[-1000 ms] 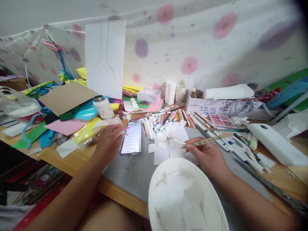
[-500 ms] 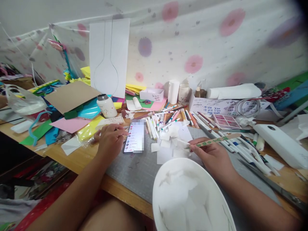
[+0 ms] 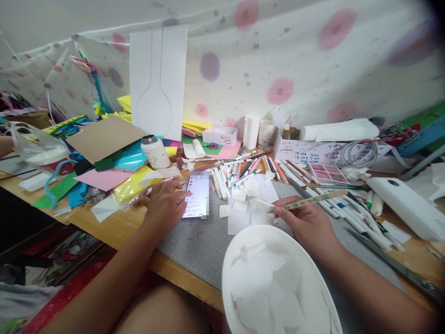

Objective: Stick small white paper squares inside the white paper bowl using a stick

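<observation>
My left hand is at the left edge of a smartphone, its fingers spread and a fingertip over the lit screen. The screen shows a list and is partly blurred out. Pinched in my right hand is a flat wooden stick with green markings. Its near end meets a small white paper piece above several other scraps. Below the hands stands a large white bowl, with white paper pieces stuck or lying inside.
Many markers lie behind the scraps. A grey cutting mat covers the table front. Large scissors lie at right, beside a white power-bank-like device. A white bottle and coloured sheets are at left.
My left hand has shifted slightly right and down, its fingers spreading more over the phone. The list on the screen has changed. My right hand stays nearly still with the stick.
</observation>
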Tool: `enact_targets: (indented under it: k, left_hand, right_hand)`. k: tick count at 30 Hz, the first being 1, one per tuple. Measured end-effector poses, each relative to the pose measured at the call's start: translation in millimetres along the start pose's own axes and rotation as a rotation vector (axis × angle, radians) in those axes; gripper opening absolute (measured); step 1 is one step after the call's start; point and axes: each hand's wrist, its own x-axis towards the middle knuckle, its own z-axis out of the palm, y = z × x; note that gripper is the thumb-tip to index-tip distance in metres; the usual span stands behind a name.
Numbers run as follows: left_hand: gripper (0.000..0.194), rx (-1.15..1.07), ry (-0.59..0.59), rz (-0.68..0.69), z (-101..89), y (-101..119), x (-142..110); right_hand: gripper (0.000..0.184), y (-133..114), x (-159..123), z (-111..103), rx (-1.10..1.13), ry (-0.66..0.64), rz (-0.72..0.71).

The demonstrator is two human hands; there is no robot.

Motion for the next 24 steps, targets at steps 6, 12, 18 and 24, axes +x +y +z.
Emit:
enact_targets:
  k: [6,12,18,24]
  left_hand:
    - [0.039,0.016,-0.028,0.008,0.6,0.0,-0.2]
    - [0.044,0.015,-0.037,-0.011,4.0,-1.7,4.7]
    - [0.044,-0.004,-0.032,-0.032,7.5,-4.1,8.0]
    - [0.043,-0.028,0.031,-0.041,3.4,-5.8,2.0]
  right_hand:
    - [0.02,-2.0,-0.6,0.9,-0.008,0.0,0.011]
    - [0.021,-0.3,-0.3,0.5,-0.01,-0.007,0.009]
    - [0.021,0.5,-0.6,0.1,-0.015,-0.011,0.0]
    - [0.022,0.1,0.0,-0.5,-0.017,-0.011,-0.011]
